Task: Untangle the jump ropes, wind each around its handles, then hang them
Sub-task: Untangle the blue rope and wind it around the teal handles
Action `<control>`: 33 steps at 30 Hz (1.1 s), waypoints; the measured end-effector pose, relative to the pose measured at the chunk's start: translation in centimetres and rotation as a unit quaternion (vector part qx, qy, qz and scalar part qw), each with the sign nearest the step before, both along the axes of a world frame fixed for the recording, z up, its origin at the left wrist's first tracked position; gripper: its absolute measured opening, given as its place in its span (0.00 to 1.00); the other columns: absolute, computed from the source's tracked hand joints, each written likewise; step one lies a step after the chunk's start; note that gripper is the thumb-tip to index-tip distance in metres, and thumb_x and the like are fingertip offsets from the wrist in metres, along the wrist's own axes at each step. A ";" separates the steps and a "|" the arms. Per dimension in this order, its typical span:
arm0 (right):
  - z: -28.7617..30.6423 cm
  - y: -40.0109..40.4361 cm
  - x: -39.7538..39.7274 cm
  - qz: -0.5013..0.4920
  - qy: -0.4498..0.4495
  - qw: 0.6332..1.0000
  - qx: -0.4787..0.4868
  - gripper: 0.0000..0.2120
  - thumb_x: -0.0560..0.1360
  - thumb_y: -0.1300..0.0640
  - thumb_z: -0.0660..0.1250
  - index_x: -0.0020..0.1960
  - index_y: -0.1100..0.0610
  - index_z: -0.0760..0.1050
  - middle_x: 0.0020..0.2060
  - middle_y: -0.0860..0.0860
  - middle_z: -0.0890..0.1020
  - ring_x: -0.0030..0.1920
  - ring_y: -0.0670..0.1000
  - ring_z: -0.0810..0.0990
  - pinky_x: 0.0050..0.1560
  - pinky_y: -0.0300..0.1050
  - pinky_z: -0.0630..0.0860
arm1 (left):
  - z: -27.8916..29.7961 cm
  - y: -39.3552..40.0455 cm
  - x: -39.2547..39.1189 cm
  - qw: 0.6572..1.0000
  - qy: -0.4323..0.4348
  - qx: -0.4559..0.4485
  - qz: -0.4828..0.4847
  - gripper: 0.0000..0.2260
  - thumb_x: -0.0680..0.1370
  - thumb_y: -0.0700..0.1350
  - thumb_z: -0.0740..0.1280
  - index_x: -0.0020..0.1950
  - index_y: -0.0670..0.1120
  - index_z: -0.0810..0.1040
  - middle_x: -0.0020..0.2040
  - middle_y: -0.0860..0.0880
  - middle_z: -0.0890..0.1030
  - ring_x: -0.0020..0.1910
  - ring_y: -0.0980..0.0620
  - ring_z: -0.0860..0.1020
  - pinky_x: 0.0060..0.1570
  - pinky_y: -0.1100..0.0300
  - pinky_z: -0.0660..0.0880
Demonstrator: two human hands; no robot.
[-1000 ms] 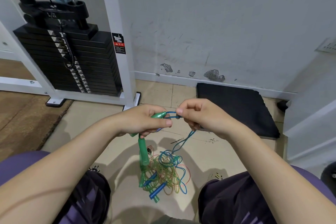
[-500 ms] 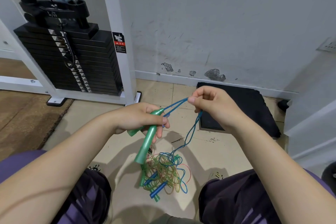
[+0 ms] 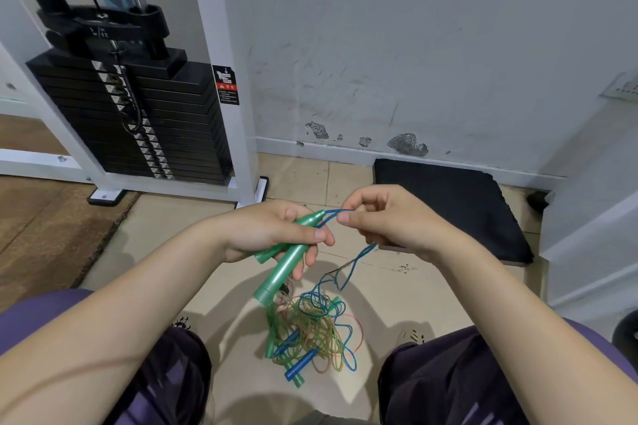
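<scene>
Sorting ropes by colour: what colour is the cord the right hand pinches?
Blue; the cord pinched by the right hand shows best in the head view.

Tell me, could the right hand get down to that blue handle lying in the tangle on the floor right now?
Probably yes, but not freely. Nothing blocks the path down to the blue handle, which lies between the knees. However, the right hand is pinching the blue rope and would likely have to let go first.

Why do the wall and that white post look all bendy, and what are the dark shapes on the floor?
Head view: the wide-angle lens bows the white post and wall edges; the dark shapes are soft shadows of the arms falling around the rope pile; both hands look sharp, not blurred.
</scene>
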State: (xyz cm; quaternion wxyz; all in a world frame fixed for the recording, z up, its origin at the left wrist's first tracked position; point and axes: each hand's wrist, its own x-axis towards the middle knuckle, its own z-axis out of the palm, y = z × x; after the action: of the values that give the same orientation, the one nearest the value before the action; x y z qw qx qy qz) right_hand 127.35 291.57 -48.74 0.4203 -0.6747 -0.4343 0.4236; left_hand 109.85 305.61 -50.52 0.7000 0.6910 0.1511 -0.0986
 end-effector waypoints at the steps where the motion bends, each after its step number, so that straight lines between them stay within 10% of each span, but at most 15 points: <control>1: 0.1 0.0 0.1 0.002 -0.001 1.000 -0.006 0.05 0.72 0.56 0.75 0.42 0.57 0.81 0.22 0.44 0.70 0.23 0.44 0.66 0.25 0.34 0.65 | 0.1 0.0 0.0 1.000 0.001 -0.001 -0.002 0.13 0.79 0.45 0.66 0.59 0.39 0.78 0.38 0.43 0.81 0.32 0.47 0.81 0.41 0.54 0.78; 20: 0.1 -0.1 0.1 0.021 -0.019 0.999 0.036 0.10 0.74 0.49 0.72 0.50 0.54 0.76 0.33 0.53 0.82 0.28 0.53 0.73 0.35 0.47 0.69 | -0.7 0.1 -0.1 1.000 -0.007 -0.029 0.009 0.08 0.76 0.46 0.71 0.52 0.45 0.80 0.34 0.49 0.77 0.27 0.53 0.74 0.28 0.60 0.73; 33: 0.5 0.0 -0.4 -0.005 -0.089 0.993 0.080 0.02 0.74 0.59 0.72 0.46 0.56 0.83 0.27 0.48 0.75 0.28 0.42 0.69 0.31 0.31 0.66 | -0.4 0.3 -0.2 0.999 0.011 0.043 -0.014 0.17 0.78 0.48 0.69 0.56 0.35 0.78 0.38 0.45 0.80 0.31 0.51 0.77 0.24 0.65 0.68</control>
State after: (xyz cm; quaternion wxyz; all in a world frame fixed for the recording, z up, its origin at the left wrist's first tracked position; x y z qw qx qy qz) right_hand 126.93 291.61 -48.25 0.4347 -0.6762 -0.4992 0.3234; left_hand 109.68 305.90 -50.92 0.6662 0.7217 0.1528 -0.1093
